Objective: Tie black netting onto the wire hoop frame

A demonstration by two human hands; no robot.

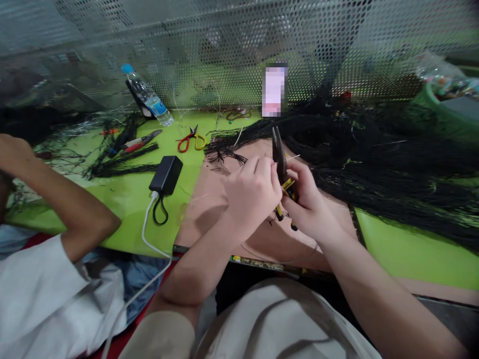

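Long-nose pliers (279, 154) with dark jaws and yellow-black handles point away from me, jaw tips up. My right hand (309, 199) is closed around them near the pivot, thumb and fingers on the tool. A thin pale strand sticks out by its fingertips. Against the left side of the jaws, my left hand (252, 187) is closed in a pinch; what its fingertips hold is hidden. Both hands are above a brown board (202, 209). Bundles of black strands (374, 144) lie just beyond and to the right, with loose black ends near my left hand.
Red-and-yellow scissors (192, 140), red-handled pliers (140, 142), a black power bank (167, 174) with a white cable, and a water bottle (149, 97) lie left. A phone (274, 89) leans on the mesh panel (224, 50). A green basket (452, 109) stands right; a co-worker's arm (63, 189) is left.
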